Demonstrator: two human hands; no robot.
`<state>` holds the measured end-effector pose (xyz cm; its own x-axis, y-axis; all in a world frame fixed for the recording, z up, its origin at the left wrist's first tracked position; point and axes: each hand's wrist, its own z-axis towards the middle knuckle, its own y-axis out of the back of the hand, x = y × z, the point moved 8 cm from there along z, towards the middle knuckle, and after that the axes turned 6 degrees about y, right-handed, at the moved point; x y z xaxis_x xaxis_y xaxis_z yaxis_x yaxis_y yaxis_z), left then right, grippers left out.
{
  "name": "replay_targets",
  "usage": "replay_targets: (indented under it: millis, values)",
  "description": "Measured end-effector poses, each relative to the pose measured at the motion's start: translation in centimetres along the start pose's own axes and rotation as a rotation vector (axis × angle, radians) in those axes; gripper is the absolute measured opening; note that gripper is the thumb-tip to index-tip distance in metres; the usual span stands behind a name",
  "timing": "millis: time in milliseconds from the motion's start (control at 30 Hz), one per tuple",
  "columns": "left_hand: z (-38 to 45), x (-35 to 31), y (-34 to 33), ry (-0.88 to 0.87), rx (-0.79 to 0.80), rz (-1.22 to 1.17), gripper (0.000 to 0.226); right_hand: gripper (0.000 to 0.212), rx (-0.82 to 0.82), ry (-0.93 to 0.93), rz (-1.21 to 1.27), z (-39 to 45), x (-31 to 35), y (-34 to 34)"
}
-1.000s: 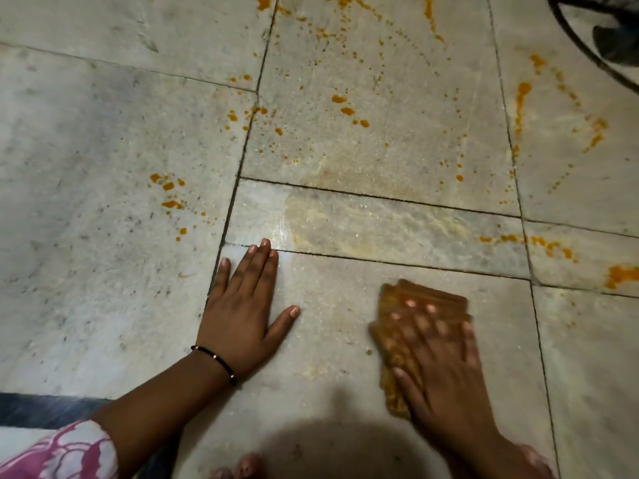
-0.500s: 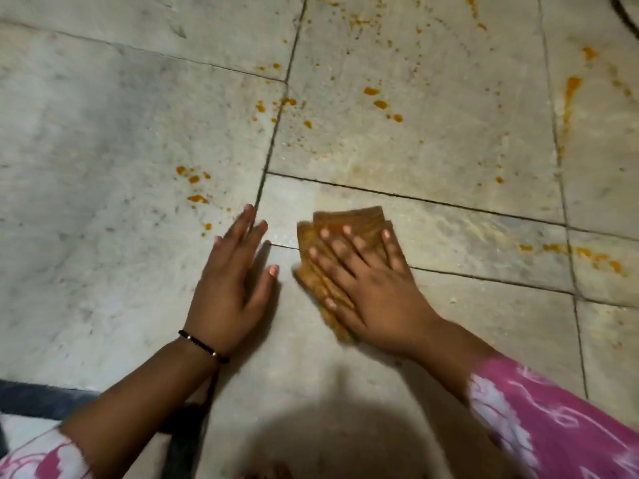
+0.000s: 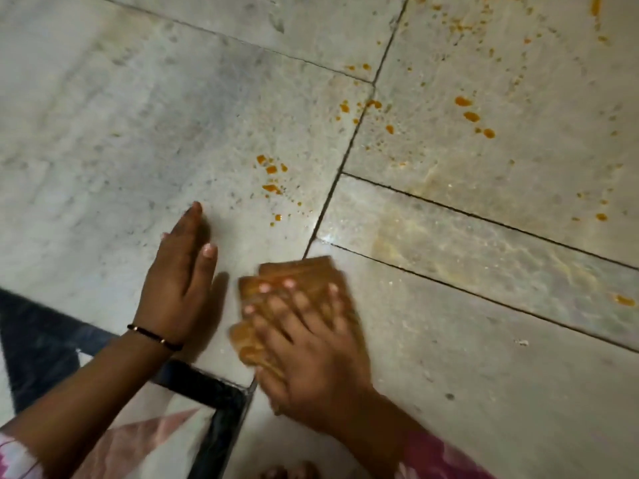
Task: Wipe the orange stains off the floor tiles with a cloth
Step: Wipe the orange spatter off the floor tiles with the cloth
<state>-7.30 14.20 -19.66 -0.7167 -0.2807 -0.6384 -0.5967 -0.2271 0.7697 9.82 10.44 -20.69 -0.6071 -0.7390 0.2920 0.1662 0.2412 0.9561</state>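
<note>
No writing or label can be read anywhere. The floor tiles (image 3: 145, 115) are pale grey-white mottled stone, cut in rectangles with thin dark grout lines. Orange stains (image 3: 271, 169) lie as small wet-looking drops and specks just beyond the left hand, with more scattered on the tile (image 3: 501, 108) to the upper right. The cloth (image 3: 297, 274) is folded, ochre-brown and ribbed, lying flat on the floor near the lower middle. The right hand (image 3: 311, 350) presses it down with straight, spread fingers, somewhat blurred. The left hand (image 3: 176, 288), wearing a thin black bracelet (image 3: 155, 337), rests flat on the tile just beside the cloth, fingers straight and together.
</note>
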Motion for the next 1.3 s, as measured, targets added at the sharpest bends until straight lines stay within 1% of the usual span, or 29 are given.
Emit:
replay_targets:
  millis: [33,67,100,167,233,300,367,400,467,533,567,600,667,733,800,833,900,933,1000,1067,1100,1133,1167,1200,1267,1300]
  values:
    - [-0.5,0.2,0.1,0.005,0.005,0.006,0.067,0.062,0.044,0.102,-0.01,2.1,0.0,-0.3]
    - [-0.9,0.3,-0.1,0.007,0.019,0.017,0.068,0.062,0.062,0.148,-0.026,4.1,-0.9,-0.1]
    - [-1.1,0.6,-0.4,0.015,0.039,0.038,0.07,0.062,0.053,0.134,-0.036,5.7,-2.7,0.5]
    - [-1.4,1.1,-1.2,0.03,0.089,0.118,0.073,0.063,0.022,-0.036,-0.02,6.5,-7.9,2.1]
    - [-1.5,1.3,-1.8,0.01,0.116,0.231,0.074,0.062,0.003,-0.221,-0.027,3.7,-12.4,3.6]
    - [-1.6,1.6,-2.2,-0.024,0.128,0.318,0.073,0.06,-0.019,-0.304,-0.079,-0.4,-13.7,4.5]
    - [-1.6,1.7,-2.6,-0.041,0.135,0.365,0.073,0.061,0.004,-0.331,-0.111,-3.9,-11.7,4.0]
    - [-1.6,1.7,-2.7,-0.039,0.136,0.375,0.074,0.062,0.001,-0.311,-0.119,-4.8,-9.7,3.3]
    - [-1.5,1.8,-2.8,-0.024,0.139,0.377,0.075,0.063,0.017,-0.173,-0.106,-3.7,-5.2,1.9]
    - [-1.5,1.9,-2.7,-0.022,0.145,0.37,0.076,0.061,0.064,0.003,-0.075,0.4,-2.1,0.7]
    - [-1.6,1.9,-2.7,-0.025,0.153,0.37,0.075,0.06,0.058,0.049,-0.083,3.0,-1.8,0.5]
    - [-1.6,2.0,-2.8,-0.028,0.157,0.378,0.075,0.059,0.049,0.058,-0.091,5.8,-2.4,0.6]
    - [-1.5,1.9,-2.8,-0.03,0.159,0.406,0.075,0.061,0.054,-0.034,-0.099,9.9,-6.1,1.5]
    - [-1.6,1.9,-2.9,-0.022,0.157,0.444,0.076,0.063,0.043,-0.176,-0.104,10.0,-11.0,2.7]
    - [-1.4,1.7,-3.0,-0.005,0.154,0.475,0.079,0.062,-0.015,-0.293,-0.094,6.6,-14.4,4.3]
    - [-1.3,1.7,-3.0,0.005,0.15,0.481,0.08,0.062,-0.029,-0.325,-0.095,4.5,-15.0,4.8]
    - [-1.3,1.6,-3.1,0.016,0.15,0.486,0.081,0.061,-0.015,-0.338,-0.117,0.5,-13.3,4.6]
    - [-1.4,1.5,-3.2,0.018,0.156,0.487,0.081,0.061,-0.007,-0.308,-0.132,-0.6,-11.4,4.0]
    - [-1.5,1.6,-3.3,0.017,0.166,0.483,0.081,0.061,0.019,-0.155,-0.114,0.2,-7.1,2.7]
    - [-1.6,1.8,-3.2,0.009,0.174,0.471,0.079,0.059,0.07,0.075,-0.09,4.4,-4.1,1.8]
    - [-1.5,1.8,-3.2,0.004,0.172,0.461,0.078,0.059,0.088,0.17,-0.098,6.9,-4.0,1.5]
    - [-1.5,1.8,-3.1,-0.001,0.171,0.458,0.077,0.061,0.112,0.22,-0.112,9.4,-4.8,1.7]
    - [-1.5,1.8,-3.1,-0.003,0.169,0.461,0.078,0.063,0.132,0.207,-0.105,11.5,-6.6,2.2]
    - [-1.6,1.8,-3.2,0.0,0.171,0.469,0.078,0.064,0.138,0.15,-0.086,12.6,-9.0,2.7]
    - [-1.5,1.7,-3.1,0.013,0.169,0.482,0.082,0.062,0.096,0.001,-0.061,11.5,-13.6,4.1]
    - [-1.6,1.7,-3.2,0.018,0.175,0.49,0.086,0.059,0.053,-0.065,-0.066,9.5,-15.1,4.7]
